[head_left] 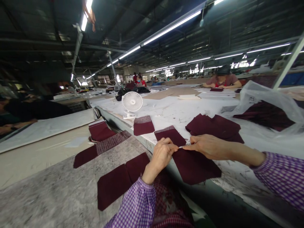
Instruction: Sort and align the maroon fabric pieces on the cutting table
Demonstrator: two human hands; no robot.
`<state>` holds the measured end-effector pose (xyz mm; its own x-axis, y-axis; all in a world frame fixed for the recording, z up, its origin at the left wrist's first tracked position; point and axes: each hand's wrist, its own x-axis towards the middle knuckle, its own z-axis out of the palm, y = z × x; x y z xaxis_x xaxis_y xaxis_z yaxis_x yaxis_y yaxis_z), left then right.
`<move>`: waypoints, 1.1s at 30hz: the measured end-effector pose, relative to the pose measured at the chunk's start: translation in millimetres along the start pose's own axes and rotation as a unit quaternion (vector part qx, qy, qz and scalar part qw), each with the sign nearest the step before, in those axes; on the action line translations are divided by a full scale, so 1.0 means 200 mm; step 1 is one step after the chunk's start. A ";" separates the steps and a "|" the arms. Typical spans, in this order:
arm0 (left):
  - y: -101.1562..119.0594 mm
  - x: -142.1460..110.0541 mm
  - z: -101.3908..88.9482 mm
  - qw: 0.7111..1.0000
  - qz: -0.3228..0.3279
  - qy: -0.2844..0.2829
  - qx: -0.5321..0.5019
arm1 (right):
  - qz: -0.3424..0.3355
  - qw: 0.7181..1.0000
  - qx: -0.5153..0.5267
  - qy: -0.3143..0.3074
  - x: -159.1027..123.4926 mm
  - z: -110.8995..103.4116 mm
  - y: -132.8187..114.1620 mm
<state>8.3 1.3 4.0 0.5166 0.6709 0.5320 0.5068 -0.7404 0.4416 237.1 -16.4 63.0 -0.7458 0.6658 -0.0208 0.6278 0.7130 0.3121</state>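
My left hand (162,153) is closed in a pinch at the upper edge of a maroon fabric piece (197,167), which lies over the white table's near edge. A small white strip (180,147) shows between the fingertips of both hands. Its kind is too small to make out. My right hand (205,146) comes in from the right, thumb and index finger closed on the strip's other end. Just beyond my fingers lies a maroon piece with a greyish band (171,134). Behind my right hand is a pile of maroon pieces (213,126).
A white fan (132,103) stands on the white table (163,109) near another banded piece (143,125). More maroon pieces (114,186) lie on the grey surface at left. A clear plastic bag (256,95) holds dark maroon cloth at right. A co-worker (223,79) leans over the table's far side.
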 end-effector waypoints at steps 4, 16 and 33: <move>-0.01 0.00 0.00 1.000 -0.002 -0.002 -0.022 | -0.033 0.998 -0.055 -0.002 0.04 -0.02 -0.02; -0.09 -0.03 -0.08 0.988 -0.045 0.003 -0.145 | -0.074 0.995 -0.057 0.024 0.10 -0.05 -0.04; -0.10 0.00 -0.07 0.995 -0.061 0.002 -0.079 | -0.021 0.997 -0.014 0.076 0.13 0.02 -0.08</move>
<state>-11.2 15.1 4.4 0.4556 0.7563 0.4696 0.4511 -0.6509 0.6107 207.9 -9.8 52.7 -0.7983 0.5922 0.1097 0.5899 0.7321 0.3406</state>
